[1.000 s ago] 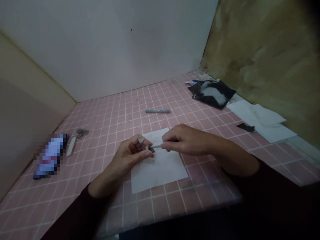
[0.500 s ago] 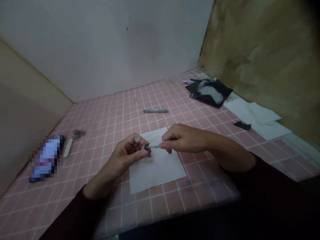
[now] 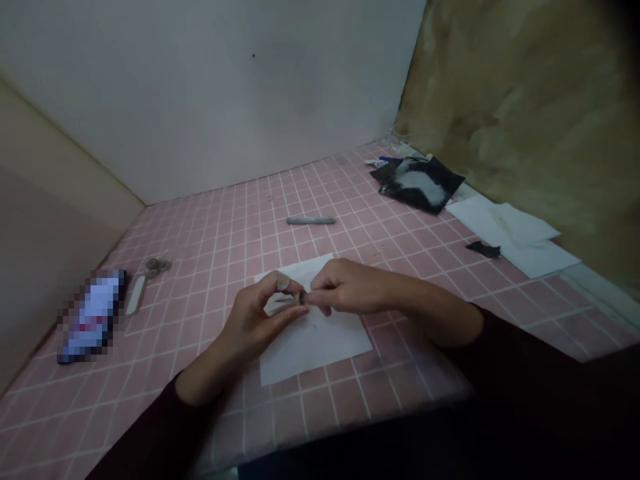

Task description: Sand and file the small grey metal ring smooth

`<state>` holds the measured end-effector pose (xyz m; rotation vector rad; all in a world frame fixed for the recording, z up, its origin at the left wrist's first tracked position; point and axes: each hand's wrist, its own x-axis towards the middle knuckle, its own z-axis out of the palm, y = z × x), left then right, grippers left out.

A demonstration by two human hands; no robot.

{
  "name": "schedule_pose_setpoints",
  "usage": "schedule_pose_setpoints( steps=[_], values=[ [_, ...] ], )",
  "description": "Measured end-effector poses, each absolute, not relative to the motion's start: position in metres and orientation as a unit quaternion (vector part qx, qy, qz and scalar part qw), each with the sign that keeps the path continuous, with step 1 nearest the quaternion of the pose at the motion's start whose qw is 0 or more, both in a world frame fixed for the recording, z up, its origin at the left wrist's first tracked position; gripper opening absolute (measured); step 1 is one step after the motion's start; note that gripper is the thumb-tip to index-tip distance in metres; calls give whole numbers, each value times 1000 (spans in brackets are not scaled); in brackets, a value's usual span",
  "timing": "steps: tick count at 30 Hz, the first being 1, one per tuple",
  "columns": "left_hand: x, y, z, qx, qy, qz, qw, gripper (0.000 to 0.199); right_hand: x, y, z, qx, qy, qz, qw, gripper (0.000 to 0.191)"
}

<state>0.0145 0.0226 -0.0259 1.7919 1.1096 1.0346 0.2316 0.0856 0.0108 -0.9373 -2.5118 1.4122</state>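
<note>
Brown ring-like piece (image 3: 301, 299): pinched in the left hand (image 3: 251, 312), above white paper (image 3: 327, 347)
Thin rod (image 3: 287, 300): gripped by the right hand (image 3: 352, 287), seemingly through the piece
Rod tip (image 3: 279, 301): overpushing could jab fingers; a loose pinch might drop the piece

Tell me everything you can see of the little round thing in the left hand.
The small ring-like piece looks brownish and dark inside; its material cannot be told. The left hand pinches it between thumb and finger, above the white sheet. A thin grey rod seems to pass through it, its tip showing on the left; the right hand is close on the other side.
</note>
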Motion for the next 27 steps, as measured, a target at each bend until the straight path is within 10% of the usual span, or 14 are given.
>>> schedule_pose_setpoints(
  steps=[9,27],
  values=[
    [14,23,-21,804,427,366,193,19,234,87,11,-314,-787,530,32,30],
    [9,23,-30,715,427,432,346,24,236,85,19,-316,-833,449,70,34]
  ],
)
